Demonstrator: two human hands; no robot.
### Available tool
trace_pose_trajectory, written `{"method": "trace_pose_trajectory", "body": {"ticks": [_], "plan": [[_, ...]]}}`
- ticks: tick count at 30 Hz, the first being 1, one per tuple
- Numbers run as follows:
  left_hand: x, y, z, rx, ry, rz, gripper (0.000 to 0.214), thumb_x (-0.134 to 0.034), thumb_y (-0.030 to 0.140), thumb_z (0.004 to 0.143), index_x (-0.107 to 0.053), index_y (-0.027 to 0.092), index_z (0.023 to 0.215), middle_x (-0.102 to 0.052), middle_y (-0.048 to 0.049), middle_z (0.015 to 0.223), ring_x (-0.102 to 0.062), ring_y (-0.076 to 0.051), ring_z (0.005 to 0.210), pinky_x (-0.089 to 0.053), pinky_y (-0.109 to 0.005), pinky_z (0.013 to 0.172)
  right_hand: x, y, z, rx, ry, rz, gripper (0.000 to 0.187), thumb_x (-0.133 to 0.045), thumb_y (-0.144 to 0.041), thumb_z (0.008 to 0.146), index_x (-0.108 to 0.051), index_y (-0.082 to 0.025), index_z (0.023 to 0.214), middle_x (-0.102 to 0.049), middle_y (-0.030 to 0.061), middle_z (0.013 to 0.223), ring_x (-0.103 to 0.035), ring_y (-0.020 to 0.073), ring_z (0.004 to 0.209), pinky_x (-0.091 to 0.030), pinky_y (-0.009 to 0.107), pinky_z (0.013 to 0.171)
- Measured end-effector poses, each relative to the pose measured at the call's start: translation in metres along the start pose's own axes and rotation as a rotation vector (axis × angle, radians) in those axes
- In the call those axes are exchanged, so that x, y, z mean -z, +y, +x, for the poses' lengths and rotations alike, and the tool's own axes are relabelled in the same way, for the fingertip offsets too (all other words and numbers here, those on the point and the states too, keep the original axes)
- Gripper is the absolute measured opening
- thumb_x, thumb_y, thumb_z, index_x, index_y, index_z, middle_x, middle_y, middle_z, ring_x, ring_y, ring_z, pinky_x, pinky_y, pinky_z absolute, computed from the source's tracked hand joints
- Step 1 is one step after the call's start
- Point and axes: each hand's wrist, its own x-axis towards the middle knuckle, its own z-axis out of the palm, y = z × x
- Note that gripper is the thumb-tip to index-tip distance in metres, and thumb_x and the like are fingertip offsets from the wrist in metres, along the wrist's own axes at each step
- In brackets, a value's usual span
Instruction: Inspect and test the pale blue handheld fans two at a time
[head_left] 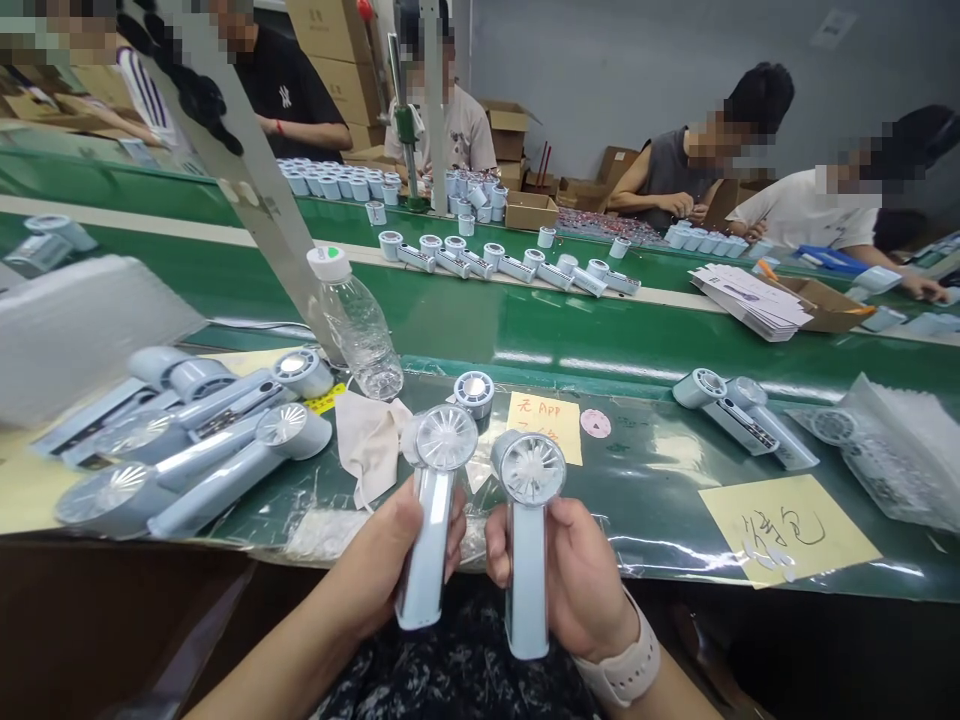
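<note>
My left hand (382, 560) grips the handle of a pale blue handheld fan (433, 500), held upright with its round white-bladed head up. My right hand (577, 585) holds a matching handheld fan (527, 535) upright beside it, and a white watch band (626, 665) circles that wrist. The two fans stand close together without touching. Just beyond them lies a loose round fan head (474, 393). A crumpled beige cloth (369, 447) lies nearest my left hand, and a yellow note (544, 427) lies past the fans.
Several fans lie heaped on the bench at left (195, 440), with more at right (742, 420) beside a clear plastic bag (892, 460). A water bottle (356, 325) lies beyond. Past it runs a green conveyor belt (525, 330) carrying fan parts, with co-workers seated around it.
</note>
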Motion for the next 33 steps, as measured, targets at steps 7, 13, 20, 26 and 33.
{"method": "trace_pose_trajectory", "body": {"ticks": [7,13,20,26,33], "plan": [[-0.003,0.000,-0.003,0.116,-0.001,0.092,0.061,-0.054,0.075,0.078,-0.066,0.015,0.078,-0.066,-0.0048,0.056,-0.057,-0.016,0.049,-0.044,-0.024,0.047,-0.001,-0.002,-0.004,0.054,0.004,-0.008,0.033,-0.061,-0.052,0.084,-0.061,-0.020,0.090,-0.067,0.0022,0.068,-0.057,0.0143,0.050,-0.044,0.026,0.051],[0.004,0.005,-0.007,0.016,-0.193,0.076,0.031,-0.067,0.043,0.086,-0.064,0.024,0.109,-0.072,-0.0058,0.099,-0.073,-0.024,0.080,-0.058,-0.035,0.072,0.010,-0.004,-0.004,0.114,0.021,-0.025,0.034,-0.064,-0.052,0.083,-0.064,-0.019,0.092,-0.070,0.0051,0.068,-0.061,0.0174,0.053,-0.051,0.031,0.056],[0.014,0.007,-0.007,0.044,-0.293,0.157,0.056,-0.072,0.038,0.084,-0.045,0.032,0.133,-0.065,-0.0101,0.126,-0.071,-0.031,0.104,-0.057,-0.042,0.087,0.015,-0.005,-0.005,0.208,0.174,0.017,0.029,-0.067,-0.042,0.084,-0.066,-0.022,0.104,-0.076,0.0065,0.077,-0.070,0.0202,0.072,-0.057,0.031,0.067],[0.003,0.009,-0.003,0.051,-0.261,0.115,0.070,-0.083,0.048,0.067,-0.049,0.028,0.125,-0.068,-0.0110,0.122,-0.072,-0.031,0.099,-0.059,-0.044,0.083,0.011,-0.004,-0.004,0.145,0.195,0.005,0.024,-0.067,-0.037,0.083,-0.068,-0.019,0.099,-0.077,0.0091,0.081,-0.070,0.0199,0.066,-0.059,0.030,0.056],[0.002,0.001,-0.001,0.059,-0.158,0.113,0.060,-0.078,0.054,0.070,-0.053,0.024,0.115,-0.071,-0.0110,0.115,-0.071,-0.031,0.099,-0.059,-0.048,0.083,0.006,0.001,0.000,0.053,0.296,0.054,0.015,-0.062,-0.029,0.083,-0.069,-0.017,0.090,-0.075,0.0069,0.074,-0.065,0.0176,0.055,-0.055,0.028,0.047]]}}
